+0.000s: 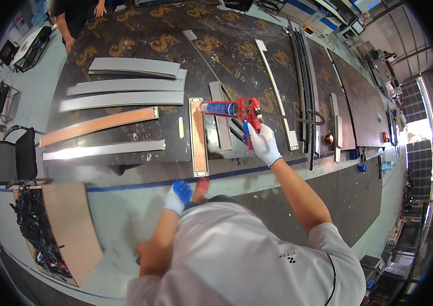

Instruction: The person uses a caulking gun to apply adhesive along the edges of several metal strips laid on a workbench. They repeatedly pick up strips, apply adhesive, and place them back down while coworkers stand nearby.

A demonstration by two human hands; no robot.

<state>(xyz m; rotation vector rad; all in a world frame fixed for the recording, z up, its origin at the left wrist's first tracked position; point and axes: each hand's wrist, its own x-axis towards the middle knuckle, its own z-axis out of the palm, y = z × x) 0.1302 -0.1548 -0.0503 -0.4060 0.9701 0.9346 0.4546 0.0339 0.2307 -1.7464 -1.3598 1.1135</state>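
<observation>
My right hand (pixel 265 143), in a white and blue glove, is closed round the handle of a red caulking gun (pixel 249 109). The gun holds a blue cartridge (pixel 221 108) and points left. Its tip is over the far part of a narrow metal-edged panel (pixel 199 145) with a wood-coloured inner face. That panel lies lengthwise, its near end reaching past the table edge. Close to this near end is my left hand (pixel 178 196), gloved the same way. Its fingers look apart, with nothing visible in them.
On the dark table (pixel 140 122), several grey strips (pixel 124 99) and another wood-coloured panel (pixel 99 126) lie left. Long bars (pixel 300 86) lie right. A person's hand (pixel 69 45) rests at the far left edge. A black chair (pixel 17 155) and a bin of black scraps (pixel 43 229) stand left.
</observation>
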